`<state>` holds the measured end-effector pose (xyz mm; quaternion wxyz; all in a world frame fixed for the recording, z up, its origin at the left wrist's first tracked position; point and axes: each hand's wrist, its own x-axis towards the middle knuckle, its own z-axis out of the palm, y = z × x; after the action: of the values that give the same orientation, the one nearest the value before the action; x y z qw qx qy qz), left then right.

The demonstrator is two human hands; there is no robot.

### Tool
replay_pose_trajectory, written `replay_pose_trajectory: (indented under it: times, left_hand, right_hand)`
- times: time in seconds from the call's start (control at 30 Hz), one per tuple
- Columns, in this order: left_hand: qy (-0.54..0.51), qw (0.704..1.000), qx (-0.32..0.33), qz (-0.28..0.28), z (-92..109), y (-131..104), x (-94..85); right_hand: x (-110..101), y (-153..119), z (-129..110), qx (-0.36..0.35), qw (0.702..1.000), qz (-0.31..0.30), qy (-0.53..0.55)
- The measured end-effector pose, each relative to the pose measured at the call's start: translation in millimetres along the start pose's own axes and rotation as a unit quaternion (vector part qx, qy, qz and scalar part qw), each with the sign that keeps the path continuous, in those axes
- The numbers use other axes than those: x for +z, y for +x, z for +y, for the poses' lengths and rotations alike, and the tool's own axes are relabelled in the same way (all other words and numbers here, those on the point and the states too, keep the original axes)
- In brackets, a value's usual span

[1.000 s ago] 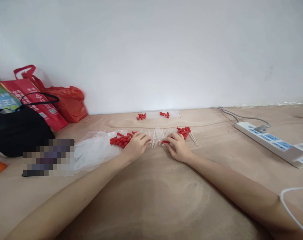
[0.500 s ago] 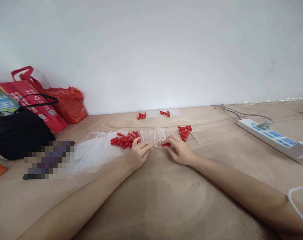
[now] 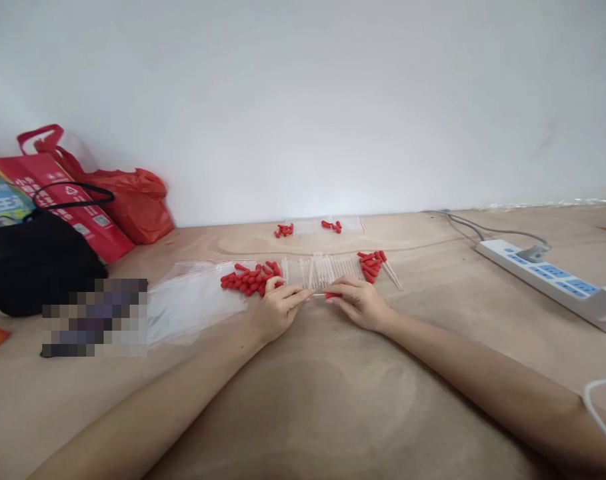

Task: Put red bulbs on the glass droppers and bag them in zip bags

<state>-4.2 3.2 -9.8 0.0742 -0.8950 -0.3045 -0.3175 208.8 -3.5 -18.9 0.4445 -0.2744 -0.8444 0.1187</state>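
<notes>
One clear thin tube (image 3: 319, 295), lying crosswise at mid-tabletop (image 3: 303, 400): its left end pinched in the fingers of the left hand (image 3: 279, 310), its right end meeting a red rubber bulb (image 3: 332, 295) gripped by the right hand (image 3: 361, 305). Whether the bulb is seated on the tube cannot be told.

Just beyond the hands: a row of clear tubes (image 3: 327, 270), side by side, ends toward the far edge, a few askew; a heap of red bulbs (image 3: 250, 280) at its left; a smaller cluster of red bulbs (image 3: 369, 269) at its right; beside that, two red-capped tubes (image 3: 392, 275), slanted.

Containers. Small clear bag (image 3: 351, 225), flat near the far edge; red bulbs at both its ends, in or on it unclear. Clear zip bags (image 3: 197, 293), flat, overlapping, toward the left edge. Left far corner: red carrier bag (image 3: 57, 190), white Chinese lettering too small to read surely, recycling triangle, QR code; red plastic bag (image 3: 137, 207), contents hidden; black bag (image 3: 43, 260), strapped; blue-green printed bag (image 3: 0, 200), lettering partly covered.

Right edge: white power strip (image 3: 541, 272), blue sockets, one grey plug (image 3: 534, 253) inserted.
</notes>
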Motion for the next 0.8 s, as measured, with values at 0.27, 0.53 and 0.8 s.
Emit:
replay_pose_trajectory:
  times: [0.27, 0.53, 0.8]
  left_hand:
    - [-0.020, 0.999, 0.026, -0.001, 3.0, 1.8, -0.2]
    - [-0.007, 0.999, 0.047, -0.027, 5.2, 1.9, -2.3]
    - [0.001, 0.997, 0.083, 0.011, 7.6, 0.5, 0.4]
  right_hand:
    - [-1.7, -1.0, -1.3, -0.030, 0.999, 0.005, -0.016]
    - [-1.7, -1.1, -1.7, -0.055, 0.998, 0.000, -0.041]
    - [0.3, -2.2, 0.9, -0.073, 0.994, -0.026, -0.076]
